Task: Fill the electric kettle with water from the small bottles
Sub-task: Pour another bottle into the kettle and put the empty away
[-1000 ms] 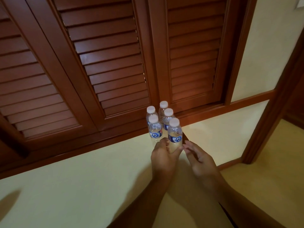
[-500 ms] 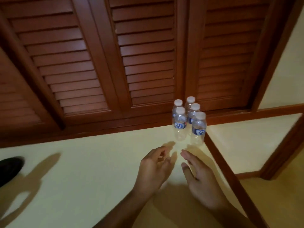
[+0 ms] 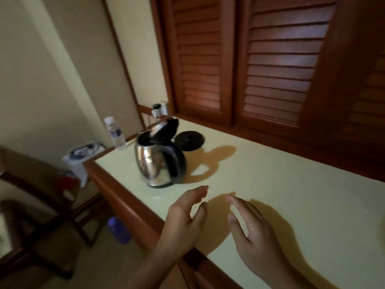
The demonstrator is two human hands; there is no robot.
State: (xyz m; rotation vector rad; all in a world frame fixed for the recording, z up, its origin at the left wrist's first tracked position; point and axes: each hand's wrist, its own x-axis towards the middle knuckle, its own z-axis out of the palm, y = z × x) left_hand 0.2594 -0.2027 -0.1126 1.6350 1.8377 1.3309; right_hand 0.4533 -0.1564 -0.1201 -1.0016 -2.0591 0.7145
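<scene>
A steel electric kettle (image 3: 159, 161) with a black handle stands on the pale counter (image 3: 270, 184), its lid tipped up and open. Its round black base (image 3: 189, 140) lies just behind it, apart from it. One small clear water bottle (image 3: 115, 132) with a white cap stands at the counter's far left corner. My left hand (image 3: 187, 217) hovers over the counter's front edge, fingers apart, holding nothing, a short way in front of the kettle. My right hand (image 3: 252, 228) floats beside it, also open and empty. The group of small bottles is out of view.
Brown louvred shutters (image 3: 260, 65) run along the back of the counter. A white container (image 3: 78, 161) sits left of the counter. A dark chair (image 3: 31, 232) and a purple bottle (image 3: 119, 230) on the floor lie lower left. A plug (image 3: 157, 109) sits at the wall.
The view has swung left from the cluster of small bottles to the kettle. Both hands have come off the bottles and now hover empty over the counter.
</scene>
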